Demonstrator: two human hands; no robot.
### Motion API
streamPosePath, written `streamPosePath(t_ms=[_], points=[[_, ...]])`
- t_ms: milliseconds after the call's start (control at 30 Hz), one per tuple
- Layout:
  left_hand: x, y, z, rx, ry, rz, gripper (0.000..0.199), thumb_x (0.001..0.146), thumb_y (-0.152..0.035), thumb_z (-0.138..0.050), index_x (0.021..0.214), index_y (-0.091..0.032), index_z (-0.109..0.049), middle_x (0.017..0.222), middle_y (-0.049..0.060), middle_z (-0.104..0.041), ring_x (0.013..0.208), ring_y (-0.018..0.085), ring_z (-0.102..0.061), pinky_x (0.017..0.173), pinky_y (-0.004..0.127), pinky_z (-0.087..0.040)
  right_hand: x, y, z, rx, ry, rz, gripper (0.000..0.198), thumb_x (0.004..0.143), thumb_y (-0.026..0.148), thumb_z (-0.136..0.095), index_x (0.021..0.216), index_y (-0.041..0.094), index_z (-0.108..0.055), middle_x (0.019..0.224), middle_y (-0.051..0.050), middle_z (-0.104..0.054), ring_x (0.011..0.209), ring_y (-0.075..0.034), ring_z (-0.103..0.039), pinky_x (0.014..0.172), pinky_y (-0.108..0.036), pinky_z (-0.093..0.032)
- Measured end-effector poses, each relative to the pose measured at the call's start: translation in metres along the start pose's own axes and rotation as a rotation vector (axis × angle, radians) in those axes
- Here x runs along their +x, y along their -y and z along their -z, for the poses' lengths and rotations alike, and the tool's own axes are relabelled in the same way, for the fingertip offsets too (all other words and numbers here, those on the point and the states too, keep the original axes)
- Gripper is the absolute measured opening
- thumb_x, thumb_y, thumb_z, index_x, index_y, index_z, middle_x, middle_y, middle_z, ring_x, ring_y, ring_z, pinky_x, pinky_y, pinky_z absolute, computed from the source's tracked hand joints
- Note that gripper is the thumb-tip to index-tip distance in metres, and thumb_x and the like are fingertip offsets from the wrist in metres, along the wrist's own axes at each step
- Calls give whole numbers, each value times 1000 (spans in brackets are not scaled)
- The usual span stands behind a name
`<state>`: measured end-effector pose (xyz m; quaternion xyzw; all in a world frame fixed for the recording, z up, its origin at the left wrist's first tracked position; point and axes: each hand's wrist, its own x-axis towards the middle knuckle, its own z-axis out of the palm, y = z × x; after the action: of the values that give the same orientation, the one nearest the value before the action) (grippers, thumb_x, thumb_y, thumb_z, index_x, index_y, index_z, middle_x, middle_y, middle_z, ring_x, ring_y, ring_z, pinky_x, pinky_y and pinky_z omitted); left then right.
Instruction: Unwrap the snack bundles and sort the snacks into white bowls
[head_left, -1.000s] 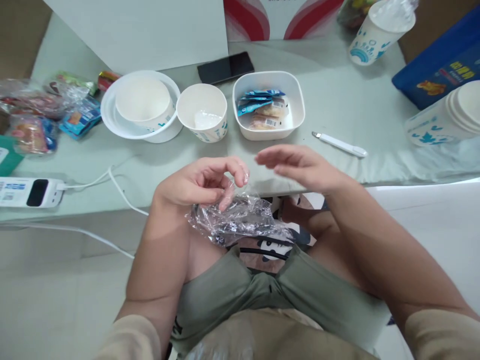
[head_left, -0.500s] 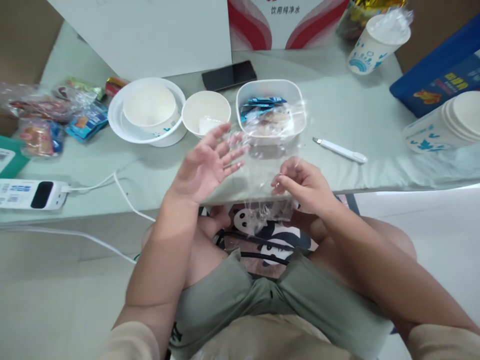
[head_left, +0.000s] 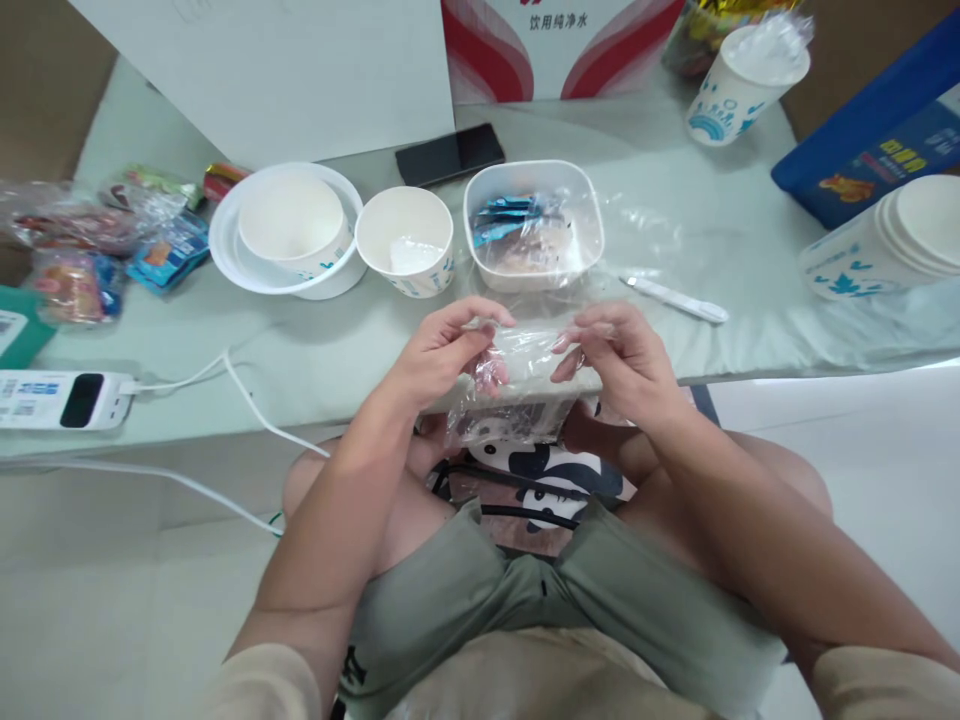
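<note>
A sheet of clear plastic film (head_left: pixel 517 418) hangs between my two hands at the table's front edge, partly over my lap. My left hand (head_left: pixel 457 350) pinches it on one side, with thumb and fingers closed. On the other side my right hand (head_left: pixel 619 350) grips the film between thumb and fingertips. More film seems to trail up toward a white square tub (head_left: pixel 596 245) just beyond my hands, which holds blue packets (head_left: pixel 510 215) and pale food. Left of the tub stands a paper cup (head_left: pixel 367 235) with a white item inside.
A white utility knife (head_left: pixel 675 298) lies right of my hands. Further left sit a white bowl (head_left: pixel 221 240) and snack packets (head_left: pixel 169 255); a phone (head_left: pixel 450 153) lies behind. Stacked paper cups (head_left: pixel 847 265) lie at right. A white cable (head_left: pixel 255 400) crosses the front edge from a power strip (head_left: pixel 45 398).
My left hand was spread open above the film; it has come down and closed on it. The film has shifted and is now stretched between both hands. The view has moved slightly.
</note>
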<state>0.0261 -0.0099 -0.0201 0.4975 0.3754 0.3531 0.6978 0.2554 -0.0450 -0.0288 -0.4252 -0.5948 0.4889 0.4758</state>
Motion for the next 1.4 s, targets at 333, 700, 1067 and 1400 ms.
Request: streamPosePath(t_ms=[333, 700, 1067, 1400], points=[[5, 0, 14, 38, -23, -92, 33, 78, -49, -70, 74, -16, -70, 75, 6, -70, 69, 15, -66, 64, 27, -56, -2, 10, 17, -138, 162, 101, 34, 96, 45, -53, 93, 27, -82, 106, -7, -72, 99, -23, -68, 91, -42, -56], [6, 8, 9, -7, -50, -194, 69, 65, -27, -90, 125, -35, -55, 119, 3, -65, 92, 19, -75, 72, 28, -61, 5, -11, -10, 49, -78, -253, 31, 76, 39, -80, 92, 24, -57, 85, 0, -67, 80, -17, -69, 76, -35, -58], [-1, -5, 7, 48, 18, 109, 17, 80, -31, -68, 94, -22, -71, 56, -4, -62, 40, 10, -53, 39, 22, -40, 4, 4, -3, 156, -91, -203, 14, 80, 33, -76, 79, 23, -66, 64, 4, -61, 49, -10, -54, 46, -24, -41], [0, -13, 21, 327, -247, -270, 12, 72, -24, -73, 82, -20, -67, 85, 2, -68, 72, 13, -61, 67, 26, -52, 21, 28, -2, -181, 15, -198, 21, 81, 41, -69, 76, 22, -61, 78, -1, -62, 75, -17, -56, 75, -34, -47]])
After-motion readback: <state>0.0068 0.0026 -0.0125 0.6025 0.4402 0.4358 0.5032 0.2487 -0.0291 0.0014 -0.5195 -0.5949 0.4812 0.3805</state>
